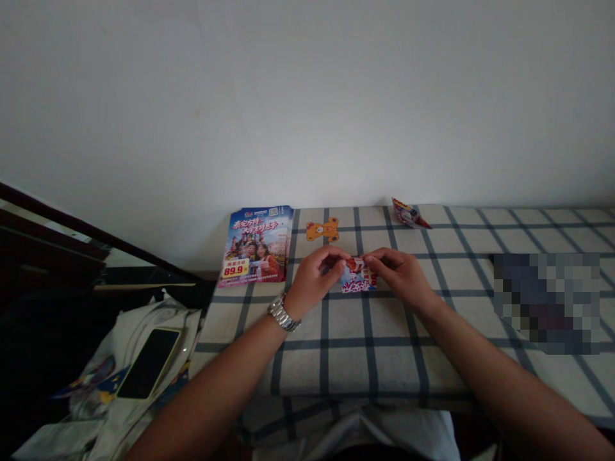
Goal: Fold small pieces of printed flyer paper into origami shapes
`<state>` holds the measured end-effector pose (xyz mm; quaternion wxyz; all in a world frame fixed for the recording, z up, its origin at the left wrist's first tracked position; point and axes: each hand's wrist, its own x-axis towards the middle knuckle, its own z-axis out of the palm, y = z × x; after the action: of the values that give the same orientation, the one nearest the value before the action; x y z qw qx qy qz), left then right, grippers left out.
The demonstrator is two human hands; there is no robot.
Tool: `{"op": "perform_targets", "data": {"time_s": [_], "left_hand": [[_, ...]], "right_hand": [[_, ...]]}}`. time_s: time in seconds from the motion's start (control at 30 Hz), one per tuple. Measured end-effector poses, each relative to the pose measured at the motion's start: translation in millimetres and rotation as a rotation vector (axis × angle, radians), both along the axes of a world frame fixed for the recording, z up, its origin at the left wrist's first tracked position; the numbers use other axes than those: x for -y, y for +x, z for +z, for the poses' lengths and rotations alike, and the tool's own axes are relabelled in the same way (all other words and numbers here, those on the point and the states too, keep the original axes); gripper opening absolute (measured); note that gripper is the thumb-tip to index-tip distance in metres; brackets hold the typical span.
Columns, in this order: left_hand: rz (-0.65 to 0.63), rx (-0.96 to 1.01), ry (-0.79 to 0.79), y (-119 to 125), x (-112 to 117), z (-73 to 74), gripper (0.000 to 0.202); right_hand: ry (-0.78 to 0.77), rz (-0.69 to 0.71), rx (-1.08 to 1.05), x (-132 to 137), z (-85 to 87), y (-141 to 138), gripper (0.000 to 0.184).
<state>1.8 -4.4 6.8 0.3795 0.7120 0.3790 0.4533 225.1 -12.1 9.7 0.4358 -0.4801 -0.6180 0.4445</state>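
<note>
Between my two hands is a small folded flyer (358,280), printed in red, white and blue. My left hand (318,278), with a metal watch (284,314) on its wrist, pinches the flyer's upper left corner between thumb and forefinger. At the upper right corner, my right hand (401,272) pinches it in the same way. The flyer is just above or on the checked tablecloth (327,358); I cannot tell which. Beyond my left hand lies a stack of colourful flyers (254,246). A folded paper piece (408,214) in similar colours stands near the wall.
A bear-shaped cutout or print (323,230) is on the cloth past my left hand. To the right lies a dark, blurred-out object (548,304). At lower left, a phone (150,363) rests on a white bag (103,416). The wall (336,102) borders the table's far edge.
</note>
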Motion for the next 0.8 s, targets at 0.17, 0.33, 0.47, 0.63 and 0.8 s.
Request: {"op": "perform_targets", "data": {"time_s": [0.17, 0.33, 0.47, 0.63, 0.8], "left_hand": [[-0.007, -0.093, 0.060, -0.2, 3.2, 3.3, 0.015], [-0.006, -0.090, 0.049, 1.7, 3.6, 1.9, 0.013], [-0.004, -0.050, 0.035, 2.7, 2.1, 0.3, 0.013], [0.012, -0.075, 0.056, 2.9, 2.7, 3.6, 0.011], [0.031, -0.092, 0.065, 3.0, 2.3, 4.4, 0.010]], "right_hand": [[0.008, -0.016, 0.025, 1.8, 1.3, -2.3, 0.032], [-0.001, -0.010, 0.027, 2.4, -1.0, -3.6, 0.033], [-0.011, 0.009, 0.022, 2.3, -2.8, -3.1, 0.032], [-0.004, 0.008, 0.011, 3.0, -2.6, -4.1, 0.033], [0.026, -0.005, 0.069, 3.3, -4.1, -4.0, 0.032]]}}
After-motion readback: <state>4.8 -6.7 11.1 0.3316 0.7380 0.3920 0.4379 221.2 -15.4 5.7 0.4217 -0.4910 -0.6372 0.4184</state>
